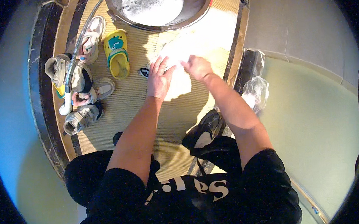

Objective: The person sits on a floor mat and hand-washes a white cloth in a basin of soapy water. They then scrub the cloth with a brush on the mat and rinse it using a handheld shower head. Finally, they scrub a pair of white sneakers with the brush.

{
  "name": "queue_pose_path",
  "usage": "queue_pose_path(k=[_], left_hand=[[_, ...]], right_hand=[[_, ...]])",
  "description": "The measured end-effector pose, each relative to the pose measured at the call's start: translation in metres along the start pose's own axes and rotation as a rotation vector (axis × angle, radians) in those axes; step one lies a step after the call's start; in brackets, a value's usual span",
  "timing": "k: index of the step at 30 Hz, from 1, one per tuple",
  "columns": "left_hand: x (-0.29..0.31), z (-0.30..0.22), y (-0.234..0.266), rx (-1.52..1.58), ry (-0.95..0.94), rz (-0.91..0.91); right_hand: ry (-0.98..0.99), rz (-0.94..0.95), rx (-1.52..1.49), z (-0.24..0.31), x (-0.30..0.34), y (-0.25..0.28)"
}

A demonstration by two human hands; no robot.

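Note:
My left hand (159,81) rests with its fingers stretched out over a glaring white patch on the ribbed mat. Close to its right, my right hand (198,68) is closed, knuckles up, at the same patch. What it grips, if anything, is lost in the glare. Whether the white is a cloth, a shoe or only light I cannot tell. Beside my left fingers lies a small black-and-white piece (144,72), partly hidden. A yellow clog (118,62) with a teal strap and a cartoon figure stands left of my left hand.
A dark basin (159,27) of white suds stands at the far side. Several beige sneakers (82,119) crowd the left edge. A metal hose with a white shower head (66,105) lies over them. A clear plastic bag (256,92) is at the right, near my black shoe (205,131).

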State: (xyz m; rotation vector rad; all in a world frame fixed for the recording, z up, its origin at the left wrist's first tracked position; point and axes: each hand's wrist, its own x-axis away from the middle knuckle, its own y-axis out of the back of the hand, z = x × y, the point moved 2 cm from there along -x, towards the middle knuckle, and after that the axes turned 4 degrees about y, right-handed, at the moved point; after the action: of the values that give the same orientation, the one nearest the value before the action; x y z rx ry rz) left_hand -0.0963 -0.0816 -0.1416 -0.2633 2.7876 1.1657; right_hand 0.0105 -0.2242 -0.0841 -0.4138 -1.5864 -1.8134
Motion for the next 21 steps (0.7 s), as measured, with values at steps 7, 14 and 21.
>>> queue_pose_path(k=[7, 14, 21], left_hand=[[-0.005, -0.003, 0.001, -0.034, 0.014, 0.041], [0.001, 0.003, -0.008, -0.123, -0.006, 0.054], [0.003, -0.002, -0.006, -0.158, -0.021, 0.099]], right_hand=[[-0.217, -0.305, -0.031, -0.037, -0.022, 0.049], [-0.044, -0.086, -0.007, -0.005, -0.004, 0.007], [-0.128, -0.223, -0.072, -0.012, -0.004, 0.028]])
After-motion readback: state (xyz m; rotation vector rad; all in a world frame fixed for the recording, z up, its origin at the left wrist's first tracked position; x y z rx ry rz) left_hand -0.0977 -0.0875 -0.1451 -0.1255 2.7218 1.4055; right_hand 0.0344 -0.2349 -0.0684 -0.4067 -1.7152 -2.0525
